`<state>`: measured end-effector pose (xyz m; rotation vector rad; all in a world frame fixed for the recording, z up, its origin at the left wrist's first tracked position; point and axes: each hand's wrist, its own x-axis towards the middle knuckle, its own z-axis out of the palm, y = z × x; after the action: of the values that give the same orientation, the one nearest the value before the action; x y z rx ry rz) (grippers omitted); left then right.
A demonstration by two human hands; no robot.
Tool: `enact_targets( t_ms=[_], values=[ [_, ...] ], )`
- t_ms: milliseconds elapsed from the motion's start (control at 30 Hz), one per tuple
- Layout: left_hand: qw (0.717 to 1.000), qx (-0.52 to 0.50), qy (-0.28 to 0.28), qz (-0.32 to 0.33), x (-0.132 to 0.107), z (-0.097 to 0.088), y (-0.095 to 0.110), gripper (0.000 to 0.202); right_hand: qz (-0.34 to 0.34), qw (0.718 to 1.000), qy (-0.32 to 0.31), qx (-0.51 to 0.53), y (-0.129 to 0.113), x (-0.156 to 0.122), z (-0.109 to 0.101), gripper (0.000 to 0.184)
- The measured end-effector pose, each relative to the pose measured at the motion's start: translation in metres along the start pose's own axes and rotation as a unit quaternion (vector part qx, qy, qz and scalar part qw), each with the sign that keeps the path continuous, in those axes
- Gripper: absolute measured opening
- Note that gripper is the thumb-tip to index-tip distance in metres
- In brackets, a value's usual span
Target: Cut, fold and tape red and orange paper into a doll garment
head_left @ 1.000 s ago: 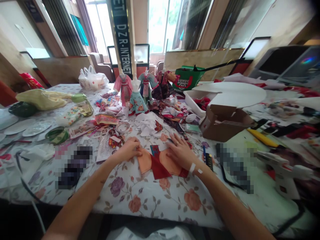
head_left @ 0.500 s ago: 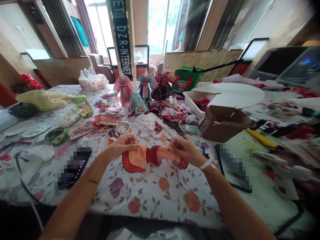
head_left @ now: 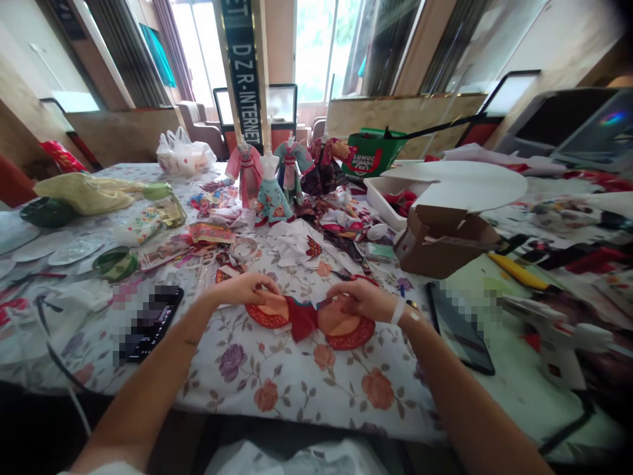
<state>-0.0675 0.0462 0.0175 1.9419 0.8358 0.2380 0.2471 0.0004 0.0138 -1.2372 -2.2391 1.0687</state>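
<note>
A small orange and red doll garment (head_left: pixel 309 320) with round red-trimmed sleeves lies spread on the flowered tablecloth (head_left: pixel 297 389) in front of me. My left hand (head_left: pixel 244 289) pinches its left sleeve with closed fingers. My right hand (head_left: pixel 359 298) grips the right sleeve the same way. A white band sits on my right wrist.
Small dressed doll mannequins (head_left: pixel 270 181) stand at the back among fabric scraps. A brown cardboard box (head_left: pixel 445 241) sits to the right, a dark phone (head_left: pixel 148 323) to the left, a tablet (head_left: pixel 459 323) and a white glue gun (head_left: pixel 558 336) at the right.
The garment was lifted off the cloth by both hands, turned over, and now lies flat again with its red-trimmed round sleeves showing. Both hands keep hold of it.
</note>
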Motion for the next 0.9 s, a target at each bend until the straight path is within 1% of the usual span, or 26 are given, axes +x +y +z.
enact_targets(
  t_ms=[33,100,167,233,300,367,467,500,567,633,667,700,733,767,833,867,900],
  values=[
    [0.999,0.031,0.008,0.0,0.002,0.001,-0.006,0.031,0.009,1.0,0.013,-0.016,0.006,0.0,0.003,0.028],
    [0.998,0.047,0.032,-0.001,0.003,0.006,-0.012,0.033,0.023,0.999,0.035,-0.034,0.014,-0.001,0.009,0.035],
    [0.995,0.056,0.078,-0.008,0.001,0.011,-0.013,0.034,0.042,0.996,0.06,-0.054,0.018,-0.004,0.012,0.043],
    [0.985,0.098,0.136,-0.036,0.0,0.018,-0.012,0.038,0.066,0.991,0.09,-0.076,0.019,-0.006,0.015,0.049],
    [0.97,0.146,0.182,-0.075,0.002,0.026,-0.011,0.041,0.093,0.983,0.121,-0.102,0.019,-0.008,0.019,0.053],
    [0.96,0.165,0.204,-0.098,0.005,0.034,-0.012,0.04,0.112,0.977,0.135,-0.122,0.018,-0.008,0.024,0.052],
    [0.959,0.156,0.218,-0.09,0.013,0.038,-0.014,0.031,0.105,0.977,0.129,-0.133,0.016,-0.006,0.029,0.042],
    [0.959,0.151,0.226,-0.081,0.014,0.035,-0.012,0.027,0.096,0.977,0.132,-0.135,0.014,-0.004,0.028,0.039],
    [0.957,0.142,0.248,-0.058,0.017,0.025,-0.005,0.022,0.076,0.974,0.157,-0.143,0.006,0.0,0.021,0.036],
    [0.951,0.138,0.277,-0.023,0.016,0.008,0.008,0.023,0.055,0.965,0.202,-0.157,-0.006,0.005,0.008,0.036],
    [0.943,0.137,0.303,0.001,0.015,0.0,0.017,0.02,0.04,0.958,0.227,-0.17,-0.013,0.007,0.001,0.035],
    [0.926,0.141,0.346,0.05,0.013,-0.008,0.026,0.017,0.015,0.947,0.257,-0.191,-0.021,0.008,-0.006,0.033],
    [0.903,0.156,0.389,0.092,0.009,-0.014,0.034,0.013,-0.039,0.927,0.288,-0.237,-0.028,0.008,-0.012,0.031],
    [0.883,0.183,0.414,0.128,0.006,-0.018,0.041,0.01,-0.093,0.906,0.308,-0.277,-0.034,0.008,-0.016,0.031],
    [0.855,0.247,0.419,0.183,-0.004,-0.016,0.044,0.008,-0.175,0.866,0.325,-0.337,-0.042,0.003,-0.016,0.032],
    [0.847,0.278,0.406,0.199,-0.009,-0.011,0.041,0.009,-0.198,0.858,0.317,-0.351,-0.042,0.0,-0.011,0.03],
    [0.85,0.299,0.386,0.2,-0.015,-0.003,0.033,0.011,-0.211,0.858,0.303,-0.358,-0.039,-0.004,-0.003,0.028]
  ],
)
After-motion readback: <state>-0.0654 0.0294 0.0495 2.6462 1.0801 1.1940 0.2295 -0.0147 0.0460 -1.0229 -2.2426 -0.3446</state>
